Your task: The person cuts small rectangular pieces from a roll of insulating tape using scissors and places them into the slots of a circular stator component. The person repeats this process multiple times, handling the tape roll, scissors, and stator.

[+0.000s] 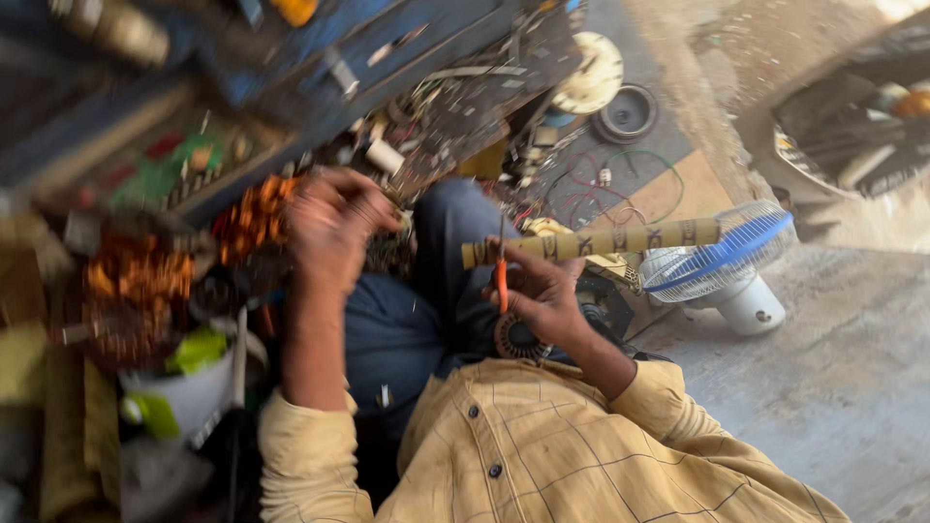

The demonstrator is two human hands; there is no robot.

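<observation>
Copper-wound motor coil [254, 218] sits left, by your left hand [329, 228], fingers curled, grip unclear | right hand [542, 295] pinches orange-handled tool [501, 281] and tan patterned paper roll [591, 242], held across lap, near small blue-bladed white fan [722, 261].

Shirt [542, 446] — pale yellow with a thin dark grid check, dark buttons. Trousers [397, 329] — dark blue. Rolled sheet [591, 242]: tan with dark markings. Tool [502, 281]: orange handle. Small fan [722, 257]: white grille and base, blue blades. Coils [136, 276]: copper-orange.
</observation>
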